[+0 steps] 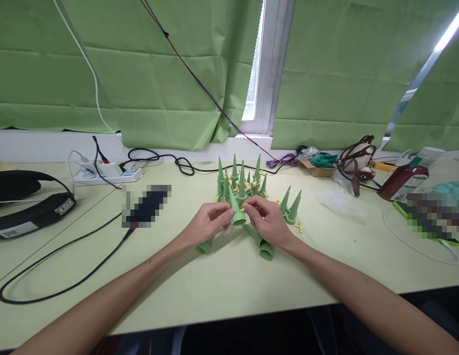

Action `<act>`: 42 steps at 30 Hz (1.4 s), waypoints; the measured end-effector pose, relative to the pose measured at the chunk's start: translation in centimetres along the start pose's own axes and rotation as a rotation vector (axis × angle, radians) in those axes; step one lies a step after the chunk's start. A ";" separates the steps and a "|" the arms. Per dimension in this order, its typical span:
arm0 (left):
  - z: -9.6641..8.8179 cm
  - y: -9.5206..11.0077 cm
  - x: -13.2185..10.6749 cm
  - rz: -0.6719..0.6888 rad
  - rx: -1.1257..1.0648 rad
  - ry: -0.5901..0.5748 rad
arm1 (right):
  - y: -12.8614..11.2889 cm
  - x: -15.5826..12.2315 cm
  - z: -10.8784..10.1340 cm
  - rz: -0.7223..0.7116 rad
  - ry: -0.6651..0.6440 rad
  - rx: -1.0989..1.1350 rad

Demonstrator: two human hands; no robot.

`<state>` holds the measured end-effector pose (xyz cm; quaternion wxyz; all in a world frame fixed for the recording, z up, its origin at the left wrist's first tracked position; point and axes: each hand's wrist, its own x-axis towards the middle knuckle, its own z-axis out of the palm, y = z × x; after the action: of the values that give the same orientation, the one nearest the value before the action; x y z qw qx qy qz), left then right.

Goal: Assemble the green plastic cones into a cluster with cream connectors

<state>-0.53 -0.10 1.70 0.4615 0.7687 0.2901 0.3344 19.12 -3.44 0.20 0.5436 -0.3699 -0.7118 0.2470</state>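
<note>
My left hand (207,223) pinches a green plastic cone spike (236,208) near its wide end, holding it tilted above the table. My right hand (265,219) has its fingers closed against the same cone's rim; something small may be in them, I cannot make it out. Behind the hands, several green cones (240,181) stand upright in a cluster. Two more upright cones (290,206) stand to the right. Other cones lie flat under my hands, one (205,245) at the left and some (262,244) at the right. Small yellow pieces (299,227) lie scattered around.
A pale green table (229,281) runs to a front edge near me. At the left lie a black band device (29,212), a power strip (107,172) and black cables (66,276). To the right are a bag (357,165), a dark bottle (400,181) and clutter. Green curtains hang behind.
</note>
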 end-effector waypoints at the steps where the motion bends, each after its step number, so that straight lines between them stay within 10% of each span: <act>1: 0.0 0.0 0.0 0.003 -0.009 -0.002 | 0.0 0.0 0.0 -0.003 -0.002 -0.005; 21: 0.3 0.2 0.0 0.155 0.144 0.130 | -0.5 0.0 0.1 -0.009 -0.017 -0.041; 33: 0.6 -0.9 -0.4 0.590 0.591 0.231 | -0.2 0.1 0.1 0.016 -0.035 -0.050; 42: 0.7 -0.3 -0.1 0.353 0.424 0.304 | 0.0 0.2 0.1 0.072 0.077 0.016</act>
<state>-0.05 -0.44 1.16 0.1772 0.8274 0.2814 0.4527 19.04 -3.28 0.32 0.5643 -0.4004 -0.6745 0.2575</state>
